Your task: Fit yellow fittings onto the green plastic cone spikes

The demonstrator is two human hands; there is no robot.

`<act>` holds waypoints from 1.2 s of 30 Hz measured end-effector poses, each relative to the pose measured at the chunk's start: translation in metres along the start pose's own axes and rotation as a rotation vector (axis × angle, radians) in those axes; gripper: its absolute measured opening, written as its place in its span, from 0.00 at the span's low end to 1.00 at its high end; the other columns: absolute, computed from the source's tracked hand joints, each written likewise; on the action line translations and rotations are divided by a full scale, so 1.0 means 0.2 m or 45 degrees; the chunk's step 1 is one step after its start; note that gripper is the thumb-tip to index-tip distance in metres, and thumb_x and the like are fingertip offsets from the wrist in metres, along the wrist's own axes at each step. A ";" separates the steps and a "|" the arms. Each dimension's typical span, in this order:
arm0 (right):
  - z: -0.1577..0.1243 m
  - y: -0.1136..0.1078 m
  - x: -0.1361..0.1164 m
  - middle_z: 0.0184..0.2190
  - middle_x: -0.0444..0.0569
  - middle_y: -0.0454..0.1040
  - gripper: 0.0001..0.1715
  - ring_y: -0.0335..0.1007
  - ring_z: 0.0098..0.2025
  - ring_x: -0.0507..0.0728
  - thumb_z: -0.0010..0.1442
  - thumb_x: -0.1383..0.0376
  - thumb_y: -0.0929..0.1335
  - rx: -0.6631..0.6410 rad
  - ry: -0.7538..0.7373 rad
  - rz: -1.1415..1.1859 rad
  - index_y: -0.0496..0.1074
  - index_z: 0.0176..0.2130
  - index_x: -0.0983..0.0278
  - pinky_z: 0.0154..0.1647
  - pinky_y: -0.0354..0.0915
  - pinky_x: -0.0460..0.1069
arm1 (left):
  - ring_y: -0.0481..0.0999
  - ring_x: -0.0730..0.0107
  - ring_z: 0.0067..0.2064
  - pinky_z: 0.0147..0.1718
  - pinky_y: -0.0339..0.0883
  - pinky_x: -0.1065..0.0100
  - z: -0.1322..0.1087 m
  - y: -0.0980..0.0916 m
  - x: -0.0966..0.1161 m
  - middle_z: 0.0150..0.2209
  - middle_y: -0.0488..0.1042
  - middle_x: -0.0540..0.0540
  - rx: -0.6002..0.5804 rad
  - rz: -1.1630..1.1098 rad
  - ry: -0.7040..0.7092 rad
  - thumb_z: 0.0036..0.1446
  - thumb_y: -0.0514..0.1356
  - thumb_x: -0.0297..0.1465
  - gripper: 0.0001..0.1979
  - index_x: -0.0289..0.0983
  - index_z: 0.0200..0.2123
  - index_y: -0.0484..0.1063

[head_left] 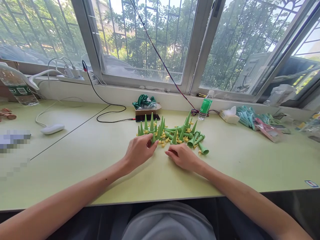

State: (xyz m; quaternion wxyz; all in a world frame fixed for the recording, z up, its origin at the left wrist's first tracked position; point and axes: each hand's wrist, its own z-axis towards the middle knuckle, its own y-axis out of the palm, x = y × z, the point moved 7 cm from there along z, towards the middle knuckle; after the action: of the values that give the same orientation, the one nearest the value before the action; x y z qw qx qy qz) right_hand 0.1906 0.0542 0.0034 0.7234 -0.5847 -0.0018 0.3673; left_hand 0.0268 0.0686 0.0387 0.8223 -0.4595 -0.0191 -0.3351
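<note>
A heap of green plastic cones [175, 131] and small yellow parts [163, 142] lies on the pale green table [105, 166], some cones upright, some on their side. My left hand [140, 151] rests at the heap's near edge, fingers pinched on one small green cone [153, 139]. My right hand [182, 156] lies just to the right, fingers curled down on the table beside the yellow parts; what is under its fingertips is hidden.
Behind the heap are a black phone [147, 117], a small box with green bags [146, 105] and a green-labelled bottle [205, 106]. A white mouse [52, 128] and cables lie left. Tissues [228, 115] and green packets [247, 115] sit right, under the window.
</note>
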 end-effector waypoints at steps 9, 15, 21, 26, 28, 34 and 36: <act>0.00 0.00 0.00 0.20 0.42 0.67 0.16 0.56 0.23 0.50 0.67 0.64 0.66 -0.010 -0.003 -0.017 0.69 0.26 0.64 0.28 0.51 0.46 | 0.71 0.68 0.23 0.24 0.51 0.70 0.02 -0.04 -0.01 0.21 0.71 0.52 -0.059 0.280 -0.156 0.62 0.55 0.36 0.08 0.39 0.33 0.64; 0.00 0.00 0.00 0.21 0.42 0.67 0.16 0.57 0.24 0.50 0.67 0.64 0.66 -0.017 -0.005 -0.014 0.69 0.28 0.64 0.29 0.51 0.46 | 0.75 0.63 0.26 0.25 0.52 0.69 0.03 -0.01 -0.04 0.24 0.74 0.50 -0.144 0.339 -0.171 0.64 0.54 0.37 0.08 0.39 0.36 0.65; 0.00 0.00 0.00 0.21 0.42 0.66 0.15 0.57 0.23 0.50 0.67 0.64 0.65 -0.019 -0.005 -0.005 0.69 0.28 0.64 0.28 0.51 0.45 | 0.75 0.63 0.26 0.25 0.51 0.69 0.03 -0.01 -0.07 0.25 0.75 0.50 -0.155 0.368 -0.176 0.65 0.54 0.38 0.08 0.39 0.38 0.64; 0.00 0.01 0.00 0.21 0.42 0.68 0.14 0.58 0.24 0.50 0.67 0.64 0.66 -0.020 -0.010 -0.008 0.70 0.29 0.64 0.29 0.52 0.45 | 0.75 0.63 0.26 0.24 0.51 0.69 0.04 -0.01 -0.07 0.25 0.75 0.49 -0.159 0.375 -0.182 0.65 0.54 0.39 0.09 0.39 0.37 0.64; 0.00 0.00 0.00 0.21 0.42 0.67 0.15 0.57 0.23 0.50 0.67 0.63 0.65 -0.022 -0.010 -0.007 0.70 0.29 0.64 0.29 0.52 0.45 | 0.75 0.63 0.26 0.24 0.52 0.69 0.04 -0.01 -0.07 0.25 0.75 0.49 -0.160 0.372 -0.181 0.65 0.54 0.38 0.09 0.39 0.37 0.64; 0.00 0.00 0.00 0.20 0.42 0.67 0.14 0.57 0.23 0.50 0.67 0.64 0.66 -0.023 -0.011 -0.005 0.70 0.29 0.64 0.29 0.52 0.45 | 0.75 0.63 0.25 0.24 0.54 0.70 0.04 -0.01 -0.09 0.23 0.73 0.50 -0.149 0.281 -0.186 0.65 0.55 0.37 0.07 0.40 0.38 0.63; 0.00 0.00 0.00 0.20 0.42 0.67 0.14 0.57 0.23 0.50 0.67 0.64 0.66 -0.022 -0.016 -0.005 0.70 0.29 0.64 0.29 0.52 0.45 | 0.73 0.65 0.23 0.24 0.54 0.70 0.04 -0.01 -0.10 0.22 0.72 0.51 -0.123 0.210 -0.171 0.65 0.55 0.37 0.07 0.40 0.39 0.62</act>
State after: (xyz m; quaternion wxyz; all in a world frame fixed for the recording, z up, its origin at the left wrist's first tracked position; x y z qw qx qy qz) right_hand 0.1901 0.0536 0.0029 0.7189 -0.5888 -0.0106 0.3694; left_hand 0.0135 0.0852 0.0384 0.8208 -0.5202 -0.0201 -0.2352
